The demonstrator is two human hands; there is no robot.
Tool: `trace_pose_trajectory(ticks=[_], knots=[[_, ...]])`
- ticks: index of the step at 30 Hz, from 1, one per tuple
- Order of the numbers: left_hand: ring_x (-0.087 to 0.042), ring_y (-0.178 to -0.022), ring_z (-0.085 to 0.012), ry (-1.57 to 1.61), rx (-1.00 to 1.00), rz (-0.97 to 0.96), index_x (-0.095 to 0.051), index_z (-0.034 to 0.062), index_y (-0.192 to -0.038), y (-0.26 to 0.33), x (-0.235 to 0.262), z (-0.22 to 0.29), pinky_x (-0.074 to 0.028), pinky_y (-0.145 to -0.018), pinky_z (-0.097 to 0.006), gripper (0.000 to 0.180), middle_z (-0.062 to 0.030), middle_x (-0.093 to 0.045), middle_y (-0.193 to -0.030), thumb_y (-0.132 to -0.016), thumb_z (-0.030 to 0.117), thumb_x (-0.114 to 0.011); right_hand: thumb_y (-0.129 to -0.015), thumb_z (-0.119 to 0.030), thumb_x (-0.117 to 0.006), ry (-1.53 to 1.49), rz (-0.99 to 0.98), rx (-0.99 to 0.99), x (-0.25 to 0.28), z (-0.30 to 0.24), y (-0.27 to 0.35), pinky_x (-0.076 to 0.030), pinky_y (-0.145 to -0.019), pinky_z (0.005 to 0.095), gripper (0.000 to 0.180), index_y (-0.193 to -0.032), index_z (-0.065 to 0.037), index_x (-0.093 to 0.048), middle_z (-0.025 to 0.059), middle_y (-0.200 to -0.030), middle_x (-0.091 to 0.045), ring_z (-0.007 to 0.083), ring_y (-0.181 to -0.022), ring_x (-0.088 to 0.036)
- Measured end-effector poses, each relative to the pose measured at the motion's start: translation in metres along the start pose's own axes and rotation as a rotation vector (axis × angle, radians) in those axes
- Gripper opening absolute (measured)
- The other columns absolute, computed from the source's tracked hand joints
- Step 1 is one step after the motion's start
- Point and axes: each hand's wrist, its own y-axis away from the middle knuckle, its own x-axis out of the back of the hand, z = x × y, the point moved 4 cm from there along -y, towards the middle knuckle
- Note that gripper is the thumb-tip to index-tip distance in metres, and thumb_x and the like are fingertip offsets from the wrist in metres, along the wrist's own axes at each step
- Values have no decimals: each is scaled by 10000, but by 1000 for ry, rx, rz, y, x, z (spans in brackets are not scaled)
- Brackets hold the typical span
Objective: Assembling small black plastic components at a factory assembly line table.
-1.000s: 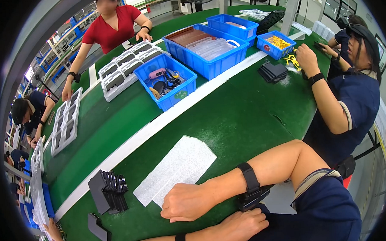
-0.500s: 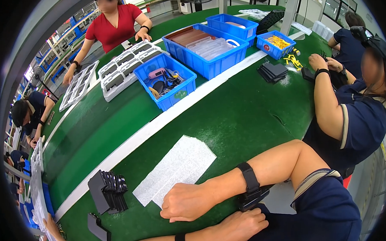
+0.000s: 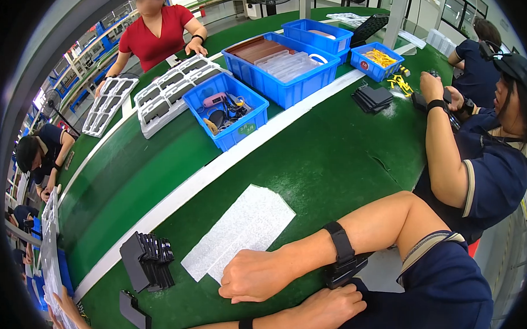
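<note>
My right hand rests on the green table as a loose fist, at the near edge of a white paper-like sheet. No object shows in it. My left hand lies close to my body, just below my right forearm, with its fingers curled in and nothing visible in them. Left of the sheet stands a stack of black angled plates, fanned slightly. One more black angled piece lies alone in front of that stack. Neither hand touches these black parts.
Beyond a white strip stand a blue bin of tools, a larger blue bin and a small bin of yellow parts. White trays lie farther back. Co-workers sit at right and stand opposite; another person's hand is at lower left.
Across the table, the person in red has shifted a white tray. The co-worker at right has lifted their head and moved their hands. My own hands have stayed still.
</note>
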Motion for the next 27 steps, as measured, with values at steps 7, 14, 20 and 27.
trace_pose_trajectory(ticks=[7,14,20,27], knots=[[-539,-776,-217,-10,9,-9,-571,50,-724,0,0,0,-496,-564,-315,68,-60,-536,-733,-737,112,-546,-735,-181,-669,4,2,16,3,-2,-2,-441,-508,445,229,-633,-14,-549,144,-568,-565,351,-576,-579],[-540,-778,-220,0,3,-12,-570,49,-722,-2,1,-2,-497,-567,-322,61,-61,-536,-733,-733,106,-547,-733,-181,-671,8,0,8,3,1,0,-441,-507,444,229,-637,-13,-549,143,-570,-566,350,-576,-580],[-540,-780,-224,10,12,-11,-569,47,-723,-1,1,-1,-496,-568,-323,64,-63,-536,-734,-736,104,-545,-734,-183,-673,5,-1,11,2,0,0,-440,-505,443,231,-639,-14,-547,140,-566,-563,349,-572,-578],[-539,-783,-227,19,4,-6,-573,45,-736,-1,1,-1,-496,-575,-322,66,-65,-535,-736,-740,103,-543,-732,-179,-675,3,16,19,3,0,0,-436,-503,444,231,-636,-16,-542,142,-558,-554,351,-569,-575]])
